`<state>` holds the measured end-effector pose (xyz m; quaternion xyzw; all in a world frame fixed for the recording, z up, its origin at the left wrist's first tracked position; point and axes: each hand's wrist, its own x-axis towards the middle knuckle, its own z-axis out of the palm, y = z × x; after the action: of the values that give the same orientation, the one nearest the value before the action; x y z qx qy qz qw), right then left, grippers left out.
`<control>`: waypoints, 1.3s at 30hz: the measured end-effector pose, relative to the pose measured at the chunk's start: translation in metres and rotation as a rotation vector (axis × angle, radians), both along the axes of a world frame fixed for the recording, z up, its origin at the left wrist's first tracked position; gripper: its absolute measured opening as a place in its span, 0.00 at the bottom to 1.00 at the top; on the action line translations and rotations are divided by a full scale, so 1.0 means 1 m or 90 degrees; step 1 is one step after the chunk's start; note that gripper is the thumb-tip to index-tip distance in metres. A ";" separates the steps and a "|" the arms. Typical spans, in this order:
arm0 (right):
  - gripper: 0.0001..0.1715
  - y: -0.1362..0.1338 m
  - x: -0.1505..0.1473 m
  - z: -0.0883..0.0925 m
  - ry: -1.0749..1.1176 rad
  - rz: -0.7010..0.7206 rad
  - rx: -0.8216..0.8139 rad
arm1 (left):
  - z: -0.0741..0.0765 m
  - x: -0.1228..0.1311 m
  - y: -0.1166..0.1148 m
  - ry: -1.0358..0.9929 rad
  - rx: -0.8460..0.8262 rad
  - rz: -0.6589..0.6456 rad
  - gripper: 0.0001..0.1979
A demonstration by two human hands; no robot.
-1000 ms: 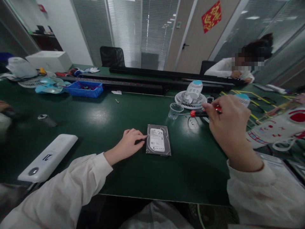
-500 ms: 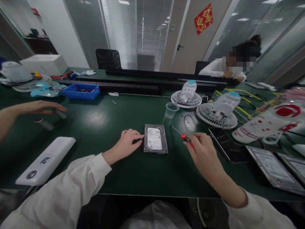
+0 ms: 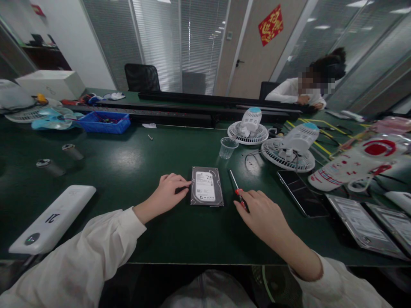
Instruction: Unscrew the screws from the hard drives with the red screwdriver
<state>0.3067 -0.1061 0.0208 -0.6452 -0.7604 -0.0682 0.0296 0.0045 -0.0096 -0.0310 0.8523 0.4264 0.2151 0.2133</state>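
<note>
A hard drive (image 3: 207, 186) with a white label lies flat on the green table. My left hand (image 3: 169, 191) rests at its left edge, a fingertip touching the side, with thumb and index finger apart and the other fingers bent. To the right of the drive, my right hand (image 3: 257, 209) is closed around the red and black handle of a screwdriver (image 3: 235, 182). The metal shaft points away from me, low over the table and apart from the drive; whether its tip touches the table I cannot tell. Part of the handle is hidden under my fingers.
A clear plastic cup (image 3: 228, 148) stands behind the drive. At right lie a phone (image 3: 302, 192), more hard drives (image 3: 364, 224), fan parts (image 3: 287, 147) and a bottle (image 3: 349, 164). Metal cylinders (image 3: 51, 167), a white power bank (image 3: 53, 219) and a blue tray (image 3: 104, 124) are at left.
My right hand has moved down and slightly left, turning the screwdriver more lengthwise. Another person's hand at far left has left view, leaving two cylinders on the table. My left hand stays at the drive.
</note>
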 end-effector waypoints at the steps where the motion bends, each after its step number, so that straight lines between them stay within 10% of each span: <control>1: 0.21 0.005 0.006 0.010 0.023 -0.020 -0.049 | 0.000 0.000 0.000 -0.001 0.000 0.000 0.16; 7: 0.24 0.078 0.058 0.046 0.020 -0.172 -0.065 | -0.003 -0.001 0.001 -0.007 0.002 0.001 0.17; 14: 0.23 0.149 0.088 0.014 -0.007 -0.154 -0.099 | -0.002 0.000 0.000 -0.008 0.002 -0.002 0.18; 39: 0.20 0.155 0.092 0.001 -0.087 -0.070 -0.068 | -0.003 -0.001 0.000 -0.004 -0.004 -0.001 0.18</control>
<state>0.3987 0.0485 0.0215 -0.6803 -0.7268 -0.0729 -0.0608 0.0037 -0.0094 -0.0342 0.8512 0.4257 0.2161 0.2178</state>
